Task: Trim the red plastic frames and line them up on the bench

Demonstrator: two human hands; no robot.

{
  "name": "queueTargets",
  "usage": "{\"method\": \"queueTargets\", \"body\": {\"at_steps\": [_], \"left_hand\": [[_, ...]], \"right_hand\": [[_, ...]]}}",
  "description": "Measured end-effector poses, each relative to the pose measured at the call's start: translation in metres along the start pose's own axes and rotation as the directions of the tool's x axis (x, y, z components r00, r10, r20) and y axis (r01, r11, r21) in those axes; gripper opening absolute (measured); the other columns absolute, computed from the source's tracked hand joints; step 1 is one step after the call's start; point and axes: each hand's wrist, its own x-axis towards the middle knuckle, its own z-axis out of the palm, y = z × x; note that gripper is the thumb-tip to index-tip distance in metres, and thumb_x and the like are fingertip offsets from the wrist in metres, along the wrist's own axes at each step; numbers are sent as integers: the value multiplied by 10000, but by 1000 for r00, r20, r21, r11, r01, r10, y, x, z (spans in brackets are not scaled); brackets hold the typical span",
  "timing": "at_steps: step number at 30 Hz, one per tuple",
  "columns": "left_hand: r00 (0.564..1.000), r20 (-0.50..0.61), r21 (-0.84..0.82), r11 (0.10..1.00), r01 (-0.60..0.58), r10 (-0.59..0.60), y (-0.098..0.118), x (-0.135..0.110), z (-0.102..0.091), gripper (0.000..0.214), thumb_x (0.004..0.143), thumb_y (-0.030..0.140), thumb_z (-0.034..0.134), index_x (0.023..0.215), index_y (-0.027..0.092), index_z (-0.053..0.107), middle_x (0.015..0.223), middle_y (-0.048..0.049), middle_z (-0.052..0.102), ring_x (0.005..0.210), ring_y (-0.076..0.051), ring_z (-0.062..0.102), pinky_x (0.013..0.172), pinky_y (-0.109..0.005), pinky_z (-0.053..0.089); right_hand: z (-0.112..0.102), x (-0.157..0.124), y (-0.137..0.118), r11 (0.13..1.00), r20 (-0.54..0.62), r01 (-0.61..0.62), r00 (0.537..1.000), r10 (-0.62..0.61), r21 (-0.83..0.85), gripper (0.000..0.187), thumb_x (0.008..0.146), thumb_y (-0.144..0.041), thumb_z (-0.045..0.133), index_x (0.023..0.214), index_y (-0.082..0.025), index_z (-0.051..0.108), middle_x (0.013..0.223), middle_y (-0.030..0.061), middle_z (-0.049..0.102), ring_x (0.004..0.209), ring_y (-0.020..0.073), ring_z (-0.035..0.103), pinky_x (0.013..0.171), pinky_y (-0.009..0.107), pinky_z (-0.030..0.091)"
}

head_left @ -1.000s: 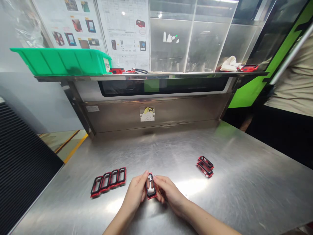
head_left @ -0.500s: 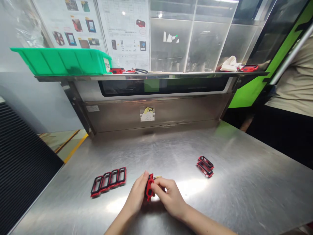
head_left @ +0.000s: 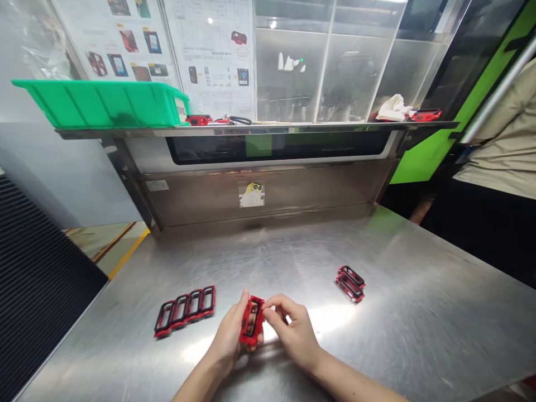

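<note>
My left hand is closed around a red and black rectangular frame, tilted so that its open middle faces up, with fingers showing behind it. At the frame's right edge is my right hand, thumb and forefinger pinched together. What that pinch holds, if anything, is hidden. Left of my hands, several similar red and black frames lie side by side in a slanting row. Two more frames lie together on the right.
The steel table carries all of this. Above its back runs a shelf with a green bin, red parts and a white cloth. A person in a beige top is at the right.
The held frame has been turned, so its open middle now shows instead of its side. My right fingers have shifted up slightly; a thin yellowish thing beside them no longer shows.
</note>
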Motion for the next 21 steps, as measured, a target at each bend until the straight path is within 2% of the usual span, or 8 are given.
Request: {"method": "queueTargets", "body": {"at_steps": [4, 7, 11, 14, 15, 17, 19, 21], "left_hand": [[1000, -9, 57, 998, 7, -7, -2, 3, -1, 598, 654, 744, 489, 632, 149, 541, 381, 19, 510, 324, -68, 406, 337, -158, 234], [999, 39, 146, 989, -15, 10, -6, 8, -4, 609, 624, 772, 480, 682, 167, 528, 380, 30, 499, 329, -83, 412, 345, -167, 222], [982, 169, 131, 986, -104, 81, -10, 9, -9, 629, 683, 774, 397, 861, 189, 545, 479, 44, 515, 378, -93, 445, 384, -184, 286], [942, 210, 163, 941, -296, 260, -11, 6, -13, 690, 686, 782, 372, 1044, 216, 539, 707, -23, 631, 547, -146, 558, 508, -244, 425], [913, 210, 215, 894, -393, 351, -11, 5, -14, 708, 658, 767, 450, 1105, 223, 530, 864, -63, 657, 689, -188, 604, 622, -285, 469], [847, 196, 344, 773, -532, 495, -11, 3, -14, 690, 621, 657, 626, 1154, 229, 532, 1140, -111, 605, 995, -269, 570, 879, -363, 425], [822, 164, 420, 715, -559, 546, -9, 2, -12, 551, 654, 522, 687, 1103, 226, 564, 1182, -112, 590, 1092, -286, 523, 963, -392, 360], [832, 79, 382, 754, -534, 549, -6, 2, -9, 425, 702, 502, 651, 1007, 216, 577, 994, -88, 661, 937, -252, 594, 873, -371, 419]], "right_hand": [[0, 1, -3, 999, 34, -46, 998, 45, 22, 216, 789, -357, 580, 884, -167, 622, 491, -55, 407, 455, 114, 368, 448, 213, 303], [1, 3, -5, 991, 99, -133, 987, 129, 26, 289, 736, -295, 591, 991, -159, 604, 533, -50, 444, 481, 116, 393, 461, 206, 308], [2, 9, -3, 968, 60, -244, 969, 241, 51, 206, 678, -344, 605, 679, -138, 615, 471, -39, 432, 453, 103, 355, 458, 209, 283], [0, 15, 3, 940, 4, -322, 946, 324, 111, 318, 669, -444, 611, 583, -146, 539, 458, -34, 434, 442, 95, 342, 451, 205, 266], [-1, 16, 6, 932, 5, -342, 939, 344, 121, 351, 672, -478, 600, 576, -152, 517, 454, -37, 421, 434, 91, 327, 440, 202, 251], [-2, 19, 10, 923, 33, -366, 931, 365, 119, 400, 670, -539, 583, 574, -161, 492, 444, -49, 389, 415, 82, 288, 416, 198, 212], [-2, 20, 13, 928, 79, -361, 932, 355, 96, 434, 669, -581, 568, 572, -164, 497, 429, -56, 364, 396, 81, 270, 405, 200, 193], [-3, 20, 13, 936, 117, -343, 935, 334, 72, 456, 696, -597, 540, 564, -161, 523, 427, -47, 373, 399, 95, 305, 417, 211, 217]]}}
